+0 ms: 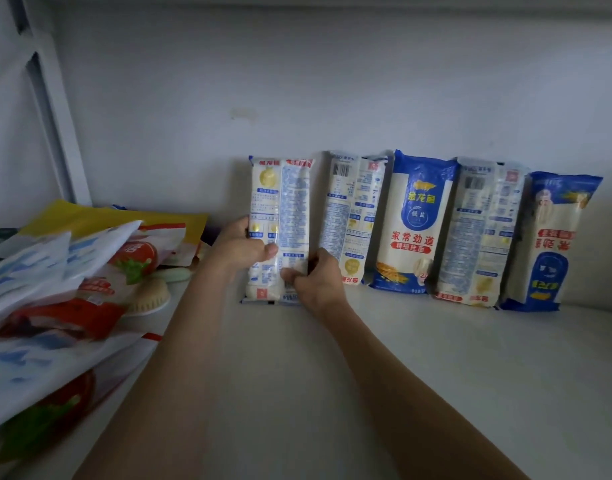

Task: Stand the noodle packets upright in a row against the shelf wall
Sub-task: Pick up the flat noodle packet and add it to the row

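Both hands, left grip (243, 245) and right grip (313, 277), clamp leftmost noodle packet (280, 202); releasing unevenly could topple it onto neighbour packet (353, 216) beside right grip.

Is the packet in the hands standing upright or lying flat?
Upright. The packet stands on its short end on the shelf, held by both hands.
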Tool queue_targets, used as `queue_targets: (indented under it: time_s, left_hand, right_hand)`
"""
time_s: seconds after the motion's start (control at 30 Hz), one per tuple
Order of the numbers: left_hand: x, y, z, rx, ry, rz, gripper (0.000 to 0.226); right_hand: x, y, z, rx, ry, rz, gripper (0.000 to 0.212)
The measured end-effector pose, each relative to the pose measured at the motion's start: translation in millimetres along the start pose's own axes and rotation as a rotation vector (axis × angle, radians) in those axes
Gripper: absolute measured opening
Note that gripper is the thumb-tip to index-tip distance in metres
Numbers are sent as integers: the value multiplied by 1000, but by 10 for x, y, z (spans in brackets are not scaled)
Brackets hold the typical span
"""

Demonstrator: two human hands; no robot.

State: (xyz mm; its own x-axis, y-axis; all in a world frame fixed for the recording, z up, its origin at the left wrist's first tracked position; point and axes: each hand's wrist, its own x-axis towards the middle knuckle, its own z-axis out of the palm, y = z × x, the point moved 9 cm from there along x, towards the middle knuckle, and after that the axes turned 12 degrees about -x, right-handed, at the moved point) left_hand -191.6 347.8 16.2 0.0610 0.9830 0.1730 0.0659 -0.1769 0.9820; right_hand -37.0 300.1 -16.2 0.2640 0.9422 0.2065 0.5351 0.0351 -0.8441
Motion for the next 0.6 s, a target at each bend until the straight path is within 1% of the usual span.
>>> queue_targets:
  time_s: [0.07,0.13,0.17,0.23,0.27,0.3,0.4,0.5,0.53,0.6]
  left_hand:
    - [106,7,16,11,1,33,32]
    - [187,19,19,24,9,73,32]
    - [221,16,26,23,13,91,31]
    - [256,-1,76,-19,7,128,33]
    - [266,-14,108,-51,5,151,35]
    - [278,-25,133,-76,0,175,37]
    - [307,-85,135,-56,-32,193,39]
    - [327,-189,118,56,-109,120,56]
    - [321,-219,110,89,-109,94,59]
    - [316,-248,82,153,-49,73,55]
  right_hand:
    - [88,41,28,15,63,6,29]
    - [145,21,48,-34,132,-2,26]
    - [161,-17,43,-127,167,-13,26]
    - [153,-123,7,-386,241,-37,32]
    - [141,-159,-14,-474,271,-41,36]
    - [131,-173,-26,-503,282,-34,38]
    - [119,-143,-35,-471,274,9,34]
    - [128,-142,-41,-460,272,27,30]
    - [133,-148,-42,-457,270,32,31]
    - [135,-150,-43,-452,261,43,34]
